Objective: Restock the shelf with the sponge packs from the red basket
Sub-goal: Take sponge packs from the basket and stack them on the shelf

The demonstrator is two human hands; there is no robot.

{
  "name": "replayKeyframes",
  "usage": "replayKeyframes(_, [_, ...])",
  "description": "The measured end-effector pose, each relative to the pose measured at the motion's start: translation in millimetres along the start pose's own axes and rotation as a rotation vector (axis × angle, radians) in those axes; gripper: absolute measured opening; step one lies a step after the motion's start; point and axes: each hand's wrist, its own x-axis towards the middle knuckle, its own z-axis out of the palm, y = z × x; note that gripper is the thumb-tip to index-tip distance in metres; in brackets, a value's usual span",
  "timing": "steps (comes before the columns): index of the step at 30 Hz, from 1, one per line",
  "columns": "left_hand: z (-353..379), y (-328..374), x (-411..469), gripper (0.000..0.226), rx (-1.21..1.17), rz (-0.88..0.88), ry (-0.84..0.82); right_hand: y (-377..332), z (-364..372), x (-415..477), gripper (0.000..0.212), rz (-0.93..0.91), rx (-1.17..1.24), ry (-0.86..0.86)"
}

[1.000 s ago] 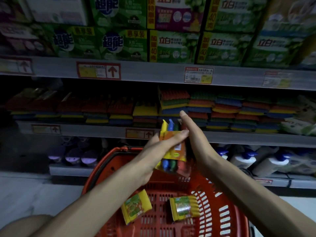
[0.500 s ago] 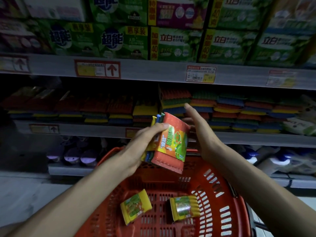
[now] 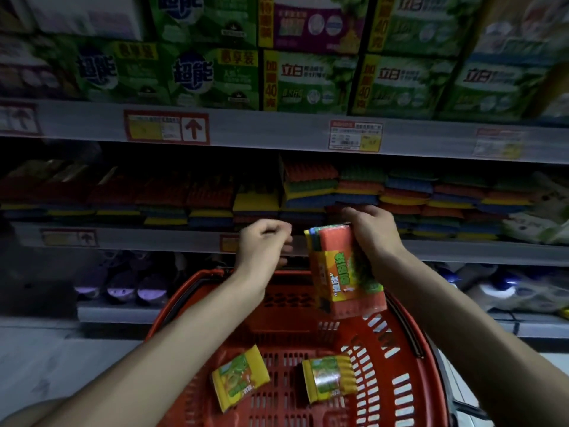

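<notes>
At six o'clock, nearest the person, the red slotted plastic basket holds two small yellow-wrapped sponge packs lying on its floor. One lies tilted at the basket's seven o'clock, and the other lies just to its right, apart from it. Over the basket's far rim, the right hand grips a larger orange sponge pack with a green-and-yellow label from above. Its fingers curl round the top end, so the pack hangs nearly upright with its lower end over the basket. The left hand, at the pack's nine o'clock and clear of it, is curled into a loose fist holding nothing. Beyond, at twelve o'clock, the grey metal shelf carries stacked sponges in red, yellow, blue and green. Green detergent boxes fill the shelf above.
</notes>
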Motion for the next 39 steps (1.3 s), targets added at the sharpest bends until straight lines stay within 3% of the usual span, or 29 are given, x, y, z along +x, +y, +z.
replayKeyframes(4, [7.2,0.4,17.1,0.008,-0.097,-0.016,0.113,-1.6,0.4,3.4,0.018,-0.016,-0.025,-0.006])
replayKeyframes(13, [23.1,13.5,26.3,0.018,-0.275,-0.079,0.193,-6.5,13.4,12.9,0.023,0.081,0.103,0.036])
replayKeyframes(25, [19.5,24.8,20.8,0.02,-0.373,-0.129,0.165,-8.8,21.0,10.7,0.014,0.115,0.138,0.02])
replayKeyframes(29, [19.1,26.8,21.3,0.02,-0.385,-0.146,0.157,-4.8,22.9,14.5,0.031,0.125,0.127,0.03])
replayKeyframes(32, [20.0,27.8,20.6,0.02,-0.394,-0.146,0.157,-0.7,21.3,18.8,0.018,0.128,0.132,0.034])
replayKeyframes(39, [18.4,25.1,18.6,0.013,-0.38,-0.134,0.137,6.2,4.9,24.4,0.03,0.245,0.246,0.05])
